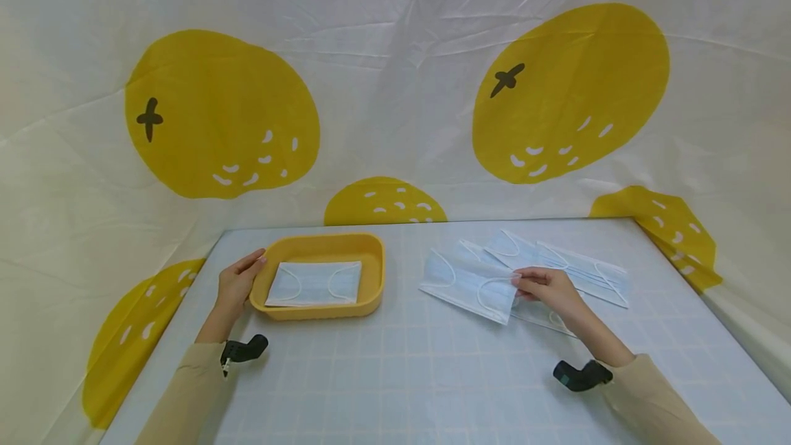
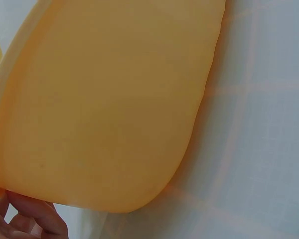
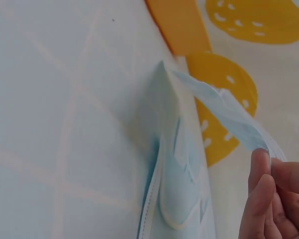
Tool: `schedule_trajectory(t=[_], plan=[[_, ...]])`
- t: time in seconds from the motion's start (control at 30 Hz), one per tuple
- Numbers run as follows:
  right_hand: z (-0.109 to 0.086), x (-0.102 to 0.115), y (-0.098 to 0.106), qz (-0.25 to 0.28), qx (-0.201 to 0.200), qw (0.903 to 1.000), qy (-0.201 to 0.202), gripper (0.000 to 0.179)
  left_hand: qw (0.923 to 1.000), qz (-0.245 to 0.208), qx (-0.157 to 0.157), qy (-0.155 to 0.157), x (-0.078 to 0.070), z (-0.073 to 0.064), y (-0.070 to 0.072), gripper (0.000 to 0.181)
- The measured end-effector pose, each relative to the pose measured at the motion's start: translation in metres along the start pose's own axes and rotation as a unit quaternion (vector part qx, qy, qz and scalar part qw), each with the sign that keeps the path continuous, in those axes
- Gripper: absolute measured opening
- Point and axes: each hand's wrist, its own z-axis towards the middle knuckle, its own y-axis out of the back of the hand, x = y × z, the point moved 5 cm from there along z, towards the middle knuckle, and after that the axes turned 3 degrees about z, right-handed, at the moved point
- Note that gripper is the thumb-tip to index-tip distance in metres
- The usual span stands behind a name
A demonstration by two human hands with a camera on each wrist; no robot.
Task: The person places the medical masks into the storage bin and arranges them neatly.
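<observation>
One mask (image 1: 460, 287) is pinched by the right hand (image 1: 550, 294) over others (image 1: 587, 280) on the tabletop (image 1: 395, 376), the left hand (image 1: 237, 287) gripping the tray (image 1: 373, 277), and I fear, since the masks overlap, another could be dragged along.

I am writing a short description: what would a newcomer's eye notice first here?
First, probably the big yellow shapes on the white cloth behind the table. Then, at left, the yellow tray with a blue mask inside, gripped by the left hand. At right, the right hand pinches another mask.
</observation>
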Motion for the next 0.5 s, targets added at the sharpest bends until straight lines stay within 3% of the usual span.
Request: schedule_trajectory(t=[0.5], plan=[[0.003, 0.025, -0.004, 0.024, 0.018, 0.9985, 0.045, 0.049, 1.0000, -0.003, 0.008, 0.002, -0.001, 0.000, 0.000, 0.054]])
